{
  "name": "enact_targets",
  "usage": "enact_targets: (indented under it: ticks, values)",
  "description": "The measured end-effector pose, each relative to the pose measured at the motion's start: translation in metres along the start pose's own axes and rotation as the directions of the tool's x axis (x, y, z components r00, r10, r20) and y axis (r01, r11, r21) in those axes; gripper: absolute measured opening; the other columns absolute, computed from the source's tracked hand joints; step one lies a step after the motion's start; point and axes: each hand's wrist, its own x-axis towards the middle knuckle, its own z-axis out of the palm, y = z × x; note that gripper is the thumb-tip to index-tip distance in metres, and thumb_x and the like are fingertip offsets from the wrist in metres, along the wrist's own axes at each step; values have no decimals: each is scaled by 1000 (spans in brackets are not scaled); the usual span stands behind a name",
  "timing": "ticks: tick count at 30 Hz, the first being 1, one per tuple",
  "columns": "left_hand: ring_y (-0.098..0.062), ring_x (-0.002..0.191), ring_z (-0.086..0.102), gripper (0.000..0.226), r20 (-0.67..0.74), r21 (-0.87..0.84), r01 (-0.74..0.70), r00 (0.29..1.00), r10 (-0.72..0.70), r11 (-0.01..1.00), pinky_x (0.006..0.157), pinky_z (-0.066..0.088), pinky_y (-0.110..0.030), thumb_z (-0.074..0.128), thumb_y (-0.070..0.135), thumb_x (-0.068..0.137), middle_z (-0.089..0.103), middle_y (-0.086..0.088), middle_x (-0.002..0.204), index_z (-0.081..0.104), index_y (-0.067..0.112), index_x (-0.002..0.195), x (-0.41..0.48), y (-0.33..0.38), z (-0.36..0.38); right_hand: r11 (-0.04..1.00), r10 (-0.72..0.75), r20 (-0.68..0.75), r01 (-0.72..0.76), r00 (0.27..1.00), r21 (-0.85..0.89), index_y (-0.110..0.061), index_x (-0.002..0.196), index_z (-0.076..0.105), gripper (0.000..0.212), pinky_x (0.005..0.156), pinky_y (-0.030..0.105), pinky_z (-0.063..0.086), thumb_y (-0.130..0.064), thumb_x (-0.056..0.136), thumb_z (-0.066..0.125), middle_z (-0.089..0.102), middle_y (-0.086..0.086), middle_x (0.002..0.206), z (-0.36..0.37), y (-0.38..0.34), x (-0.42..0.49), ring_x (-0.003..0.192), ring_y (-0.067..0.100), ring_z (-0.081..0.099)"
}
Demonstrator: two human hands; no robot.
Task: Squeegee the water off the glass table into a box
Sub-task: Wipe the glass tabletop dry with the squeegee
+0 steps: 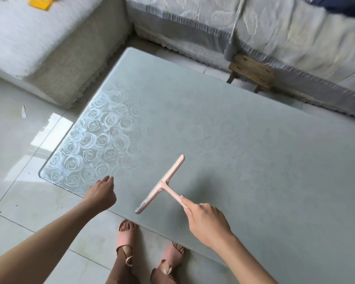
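Glass table (244, 130): open surface from 10 to 3 o'clock of squeegee (162, 185). Obstacles: left hand (101, 193) at 9 o'clock, at near edge; wooden stool (252, 72), sofa (295, 44) beyond far edge, 1 o'clock.

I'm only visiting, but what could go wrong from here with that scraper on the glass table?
1. No box shows at the near edge of the glass table, so any water the squeegee pulls that way may spill onto the tiled floor and the slippers.
2. Those tiles look glossy; wet, they could be slippery underfoot.
3. The right hand grips only the handle's end, so blade pressure may be uneven and leave streaks.
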Motion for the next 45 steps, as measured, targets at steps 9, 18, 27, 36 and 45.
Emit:
enact_targets:
  ticks: [9,18,27,36,45]
  values:
    - [-26,121,47,64,-115,-66,34,993,-42,997,85,46,-35,40,18,92,49,-7,135,14,10,150,30,-50,-49,997,-71,-5,71,997,19,-37,142,35,47,84,34,45,-36,96,45,60,8,116,-64,-56,78,106,30,56]
    - [-31,131,36,56,-49,-281,78,994,-95,956,101,38,-39,42,10,89,34,-13,146,27,3,142,115,-154,-92,986,-125,74,132,989,-98,-32,141,34,48,80,37,45,-25,95,48,58,13,108,-56,-178,218,99,35,57]
    - [-34,128,43,50,92,-547,151,989,-120,824,102,37,-37,46,21,94,40,-18,142,35,2,139,216,-200,-109,988,-76,198,100,977,-115,-34,136,41,39,75,36,42,-25,98,37,63,9,109,-27,-264,340,98,35,57]
    - [-29,90,47,18,87,-568,70,996,-25,820,74,34,-31,30,17,96,55,-17,105,43,11,85,255,-195,-116,960,209,232,-154,950,-236,-60,136,29,44,78,32,43,-39,98,36,63,-6,113,-54,-191,284,106,21,58]
    - [-31,107,52,47,151,-589,106,988,-20,801,81,33,-32,21,39,102,59,-17,112,54,8,93,270,-204,-116,980,56,201,-15,978,-200,-52,138,30,43,78,34,44,-40,97,36,62,-2,109,-73,-249,316,103,26,58]
